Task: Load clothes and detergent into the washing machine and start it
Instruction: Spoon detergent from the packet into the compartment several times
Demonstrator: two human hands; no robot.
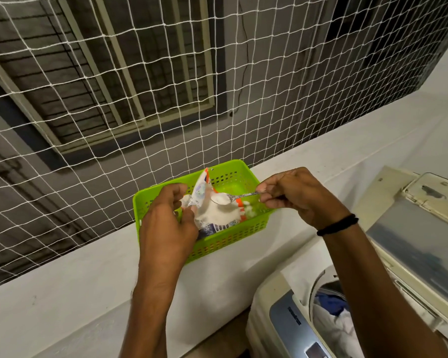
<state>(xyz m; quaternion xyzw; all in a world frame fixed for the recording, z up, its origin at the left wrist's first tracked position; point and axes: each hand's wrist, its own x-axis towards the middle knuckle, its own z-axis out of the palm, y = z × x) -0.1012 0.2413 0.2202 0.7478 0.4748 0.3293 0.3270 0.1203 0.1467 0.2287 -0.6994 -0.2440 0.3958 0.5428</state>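
Note:
A torn detergent packet (215,213) full of white powder lies in a green perforated basket (225,241) on a white ledge. My left hand (166,223) pinches the packet's left edge and holds it open. My right hand (298,195) grips the handle of a metal spoon (224,198), whose bowl is heaped with white powder just above the packet. At the lower right stands the top-loading washing machine (285,319), its lid (414,244) raised. Blue and white clothes (331,313) lie in its drum.
The white ledge (75,288) runs from lower left to upper right. A white rope net (140,99) stretches above it, with a grey building wall and windows behind. A black band sits on my right wrist (338,224).

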